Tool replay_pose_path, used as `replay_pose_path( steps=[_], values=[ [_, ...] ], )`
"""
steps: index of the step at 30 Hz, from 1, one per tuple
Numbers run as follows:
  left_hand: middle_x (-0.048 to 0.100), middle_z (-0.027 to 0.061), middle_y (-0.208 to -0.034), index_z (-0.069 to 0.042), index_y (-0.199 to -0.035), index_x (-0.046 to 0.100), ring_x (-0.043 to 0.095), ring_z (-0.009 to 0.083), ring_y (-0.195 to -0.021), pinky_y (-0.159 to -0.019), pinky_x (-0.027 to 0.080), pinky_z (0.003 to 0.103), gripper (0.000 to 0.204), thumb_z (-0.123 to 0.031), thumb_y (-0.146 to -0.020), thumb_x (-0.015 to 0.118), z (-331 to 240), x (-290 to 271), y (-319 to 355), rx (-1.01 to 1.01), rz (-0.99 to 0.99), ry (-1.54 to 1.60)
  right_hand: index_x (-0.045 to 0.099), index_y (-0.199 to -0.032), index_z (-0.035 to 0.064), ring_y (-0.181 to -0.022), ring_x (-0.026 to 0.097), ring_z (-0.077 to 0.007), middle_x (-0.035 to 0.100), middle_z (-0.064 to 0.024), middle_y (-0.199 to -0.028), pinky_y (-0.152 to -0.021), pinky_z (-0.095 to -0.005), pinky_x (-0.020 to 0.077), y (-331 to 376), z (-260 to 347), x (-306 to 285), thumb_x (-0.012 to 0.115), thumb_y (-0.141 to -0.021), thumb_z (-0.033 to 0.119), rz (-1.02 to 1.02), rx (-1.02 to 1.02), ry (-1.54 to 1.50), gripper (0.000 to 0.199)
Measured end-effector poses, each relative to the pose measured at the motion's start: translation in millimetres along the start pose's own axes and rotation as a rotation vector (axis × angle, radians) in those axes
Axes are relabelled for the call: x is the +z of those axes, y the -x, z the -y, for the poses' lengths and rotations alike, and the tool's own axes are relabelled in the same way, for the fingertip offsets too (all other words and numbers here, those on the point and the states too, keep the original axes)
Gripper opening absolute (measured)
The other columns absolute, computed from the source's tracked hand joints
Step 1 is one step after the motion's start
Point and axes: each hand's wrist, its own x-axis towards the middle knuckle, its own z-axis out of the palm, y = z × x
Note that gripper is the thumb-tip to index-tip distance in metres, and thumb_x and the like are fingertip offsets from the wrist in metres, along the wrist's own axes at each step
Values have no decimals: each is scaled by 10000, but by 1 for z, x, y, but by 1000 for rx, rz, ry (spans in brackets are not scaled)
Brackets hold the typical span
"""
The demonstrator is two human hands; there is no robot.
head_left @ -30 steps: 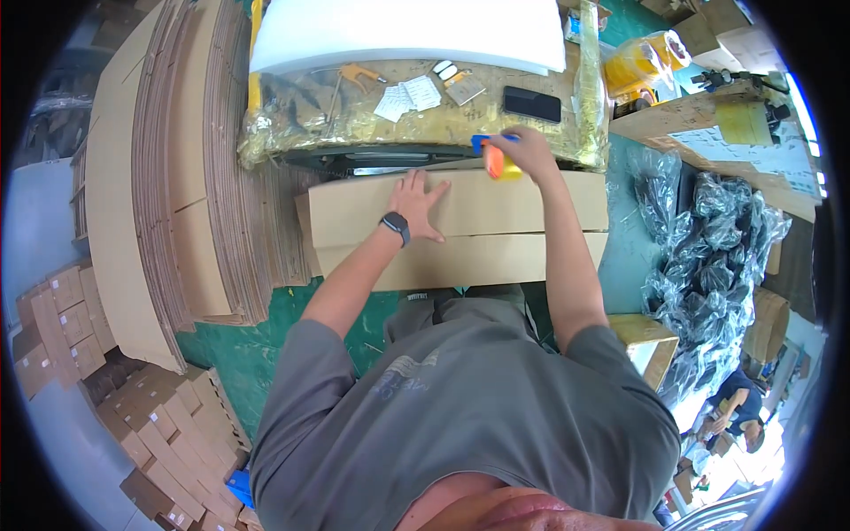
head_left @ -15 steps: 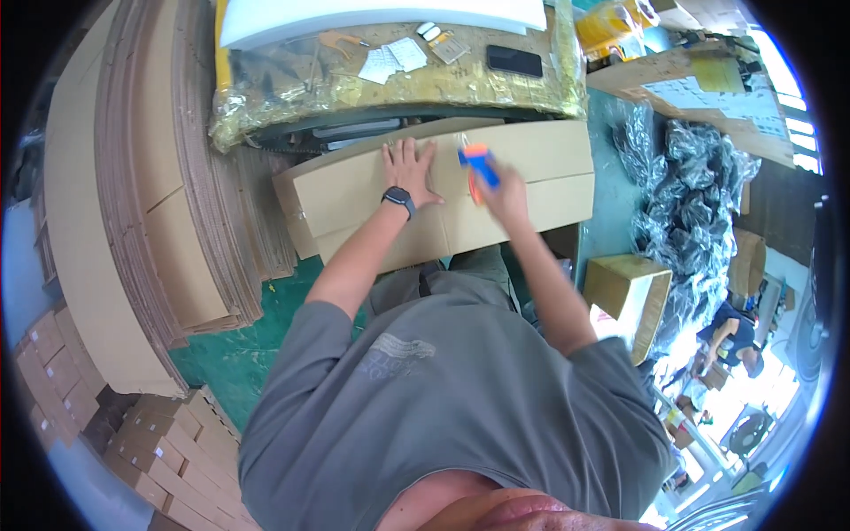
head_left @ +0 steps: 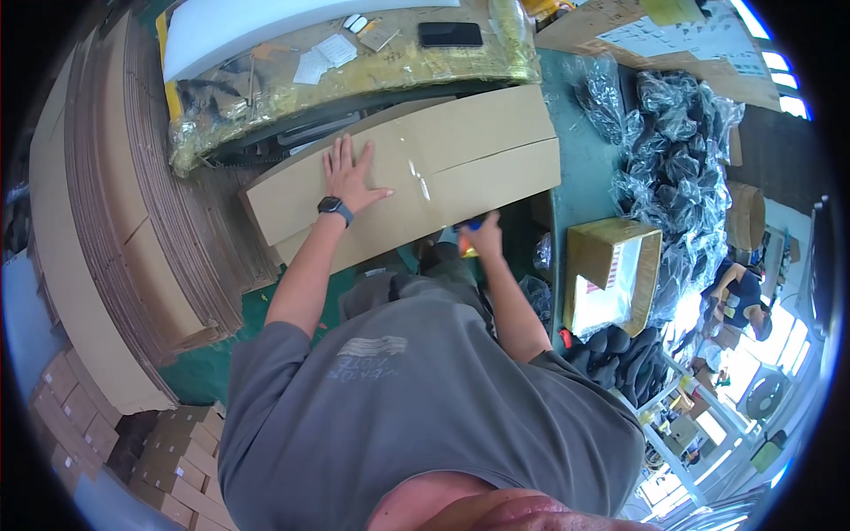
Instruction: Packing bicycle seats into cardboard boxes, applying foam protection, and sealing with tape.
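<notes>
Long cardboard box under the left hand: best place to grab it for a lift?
Probably by its two short ends, one hand each, coming in from the sides. The cardboard box lies flat and long, too wide for one hand; the left hand lies spread on its top, and the right hand holds a tool at the near edge.

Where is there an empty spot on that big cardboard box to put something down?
The flat cardboard box is bare right of the tape strip, up to its far right end. The left hand presses its left part. The right hand holds a tape dispenser at the near edge. The yellow-wrapped table behind is cluttered.
</notes>
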Motion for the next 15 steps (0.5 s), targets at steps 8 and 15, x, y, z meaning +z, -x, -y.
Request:
replay_pose_path(
  steps=[8,15],
  values=[
    [200,266,-1722,-121,-1642,362,118,423,-1615,-1264,87,661,918,-615,-922,647,-40,57,65,-422,-198,-126,372,-1325,-90,-1086,703,-313,666,-226,-1216,-948,-450,595,-171,-83,-177,961,-675,165,139,-233,-186,914],
    [202,271,-1721,-91,-1644,329,115,420,-1618,-1264,108,647,870,-582,-974,586,28,61,83,-864,-327,-40,661,-1325,30,-1108,711,-257,751,-133,-1204,-980,-389,554,-35,-91,-175,891,-743,212,552,-344,-64,651]
  ],
)
